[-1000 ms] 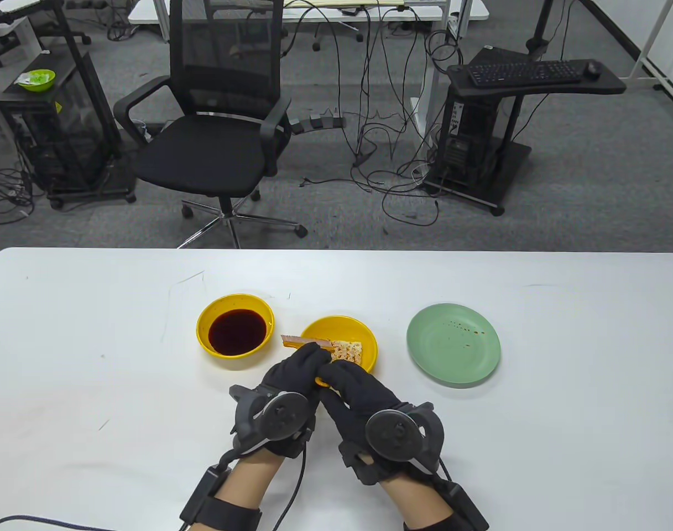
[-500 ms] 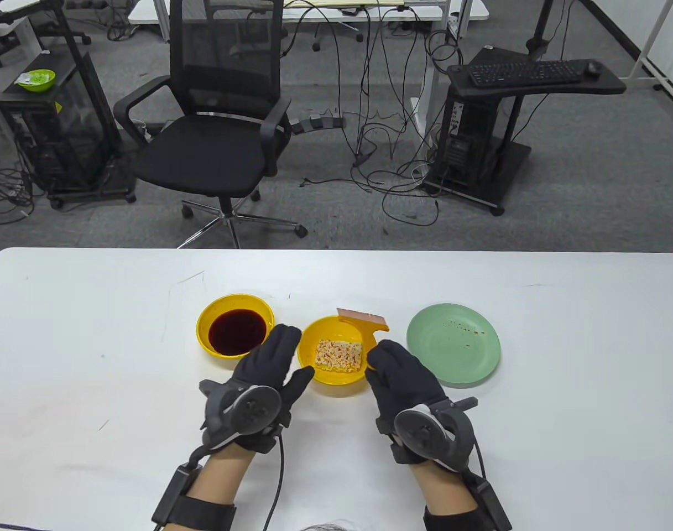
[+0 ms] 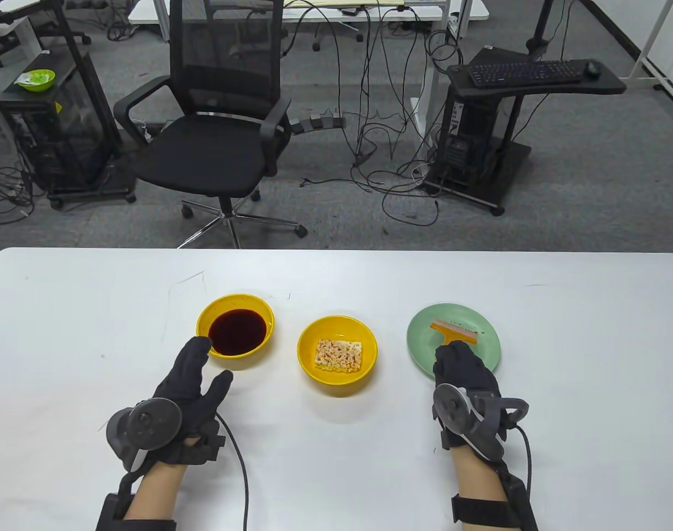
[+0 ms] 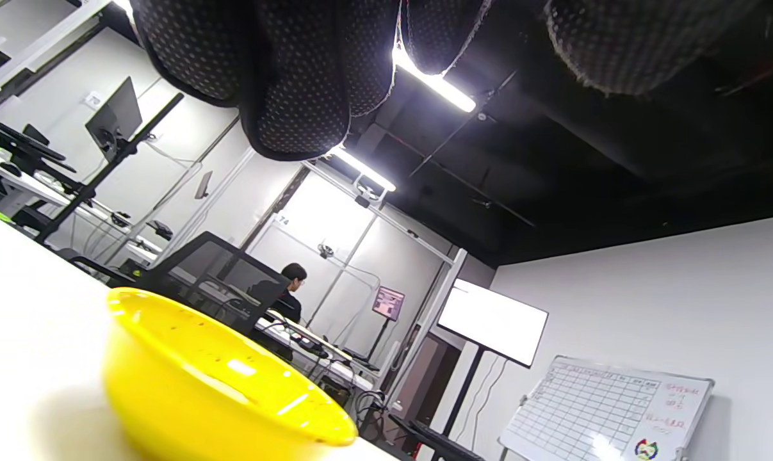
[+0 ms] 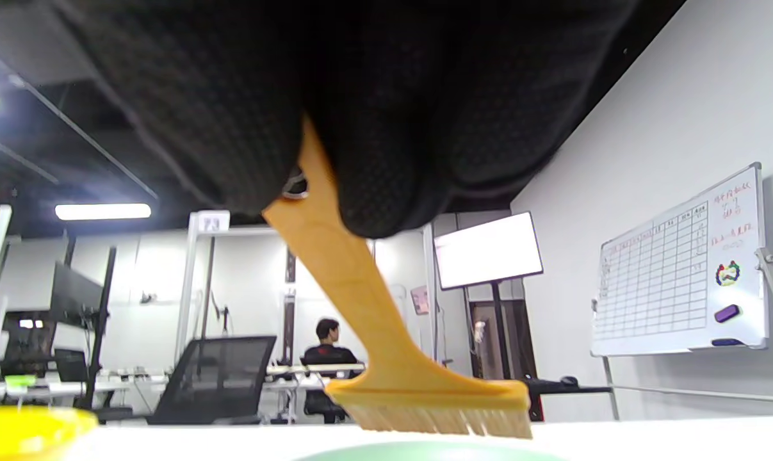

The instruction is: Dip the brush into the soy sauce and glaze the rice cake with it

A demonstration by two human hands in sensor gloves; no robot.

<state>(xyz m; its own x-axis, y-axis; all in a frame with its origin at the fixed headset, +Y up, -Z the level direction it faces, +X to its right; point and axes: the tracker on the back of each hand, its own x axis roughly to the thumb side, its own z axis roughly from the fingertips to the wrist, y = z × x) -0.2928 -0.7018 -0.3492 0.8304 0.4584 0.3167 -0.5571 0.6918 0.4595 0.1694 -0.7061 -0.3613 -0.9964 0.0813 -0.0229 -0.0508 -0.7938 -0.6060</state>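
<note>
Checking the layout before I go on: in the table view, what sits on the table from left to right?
Left hand → bowl of soy sauce → bowl with the rice cake → green plate, with the brush over it, gripped by the right hand.

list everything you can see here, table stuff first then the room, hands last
soy sauce bowl: 1, yellow with dark sauce, table left of centre
rice cake bowl: 1, yellow, table centre
rice cake: 1, pale speckled, inside that bowl
plate: 1, green, table right
brush: 1, orange, over the plate
table: 1, white
office chair: 1, black, beyond the table
keyboard: 1, black, on a stand at the far right
green bowl: 1, far-left shelf
left hand: black glove, fingers spread beside the soy sauce bowl, holding nothing
right hand: black glove, grips the brush handle
</note>
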